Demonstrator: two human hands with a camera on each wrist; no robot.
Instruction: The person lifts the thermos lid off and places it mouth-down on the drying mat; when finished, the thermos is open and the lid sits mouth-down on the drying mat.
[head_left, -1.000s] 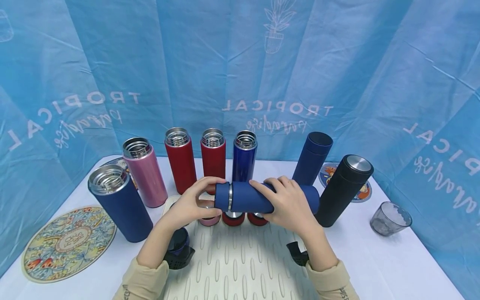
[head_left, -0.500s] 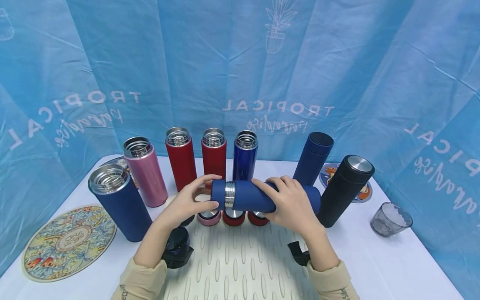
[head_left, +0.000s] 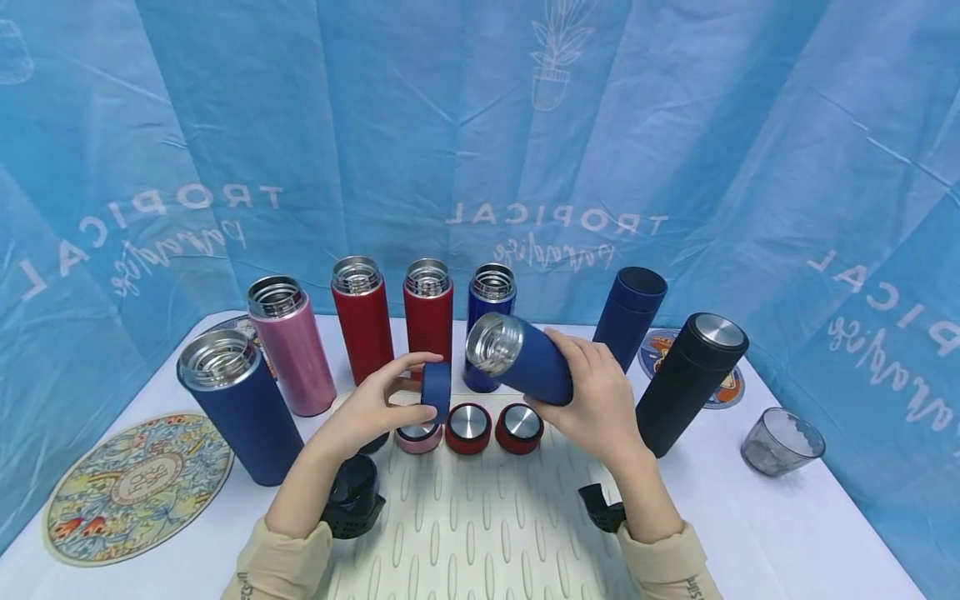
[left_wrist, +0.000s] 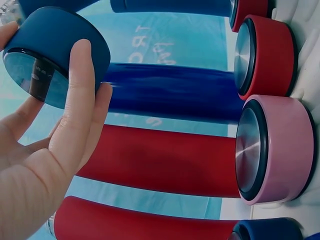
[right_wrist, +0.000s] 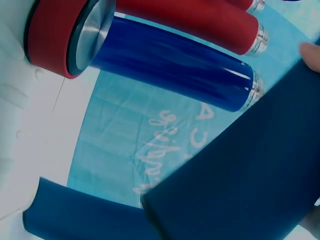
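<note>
Between its thumb and fingers my left hand (head_left: 386, 408) pinches a matte blue bottle lid (head_left: 437, 392), turned on its side above the mat. In the left wrist view that lid (left_wrist: 60, 45) shows a shiny disc on one face. My right hand (head_left: 588, 392) grips a blue thermos bottle (head_left: 536, 362), tilted with its bare steel mouth up and to the left, apart from the lid. The bottle (right_wrist: 245, 165) fills the lower right of the right wrist view. Below the hands sit a pink lid (head_left: 418, 439) and two red lids (head_left: 468, 427) with steel tops.
Lidless bottles stand behind: navy (head_left: 243, 408), pink (head_left: 292, 346), red (head_left: 362, 321) and glossy blue (head_left: 491, 292). On the right are a capped blue bottle (head_left: 630, 308), a black bottle (head_left: 686, 383) and a glass (head_left: 782, 440). A ribbed white mat (head_left: 480, 533) lies in front.
The lid has come off the bottle. My right hand has tipped the bottle's mouth upward and away, while my left hand keeps the lid in nearly the same place.
</note>
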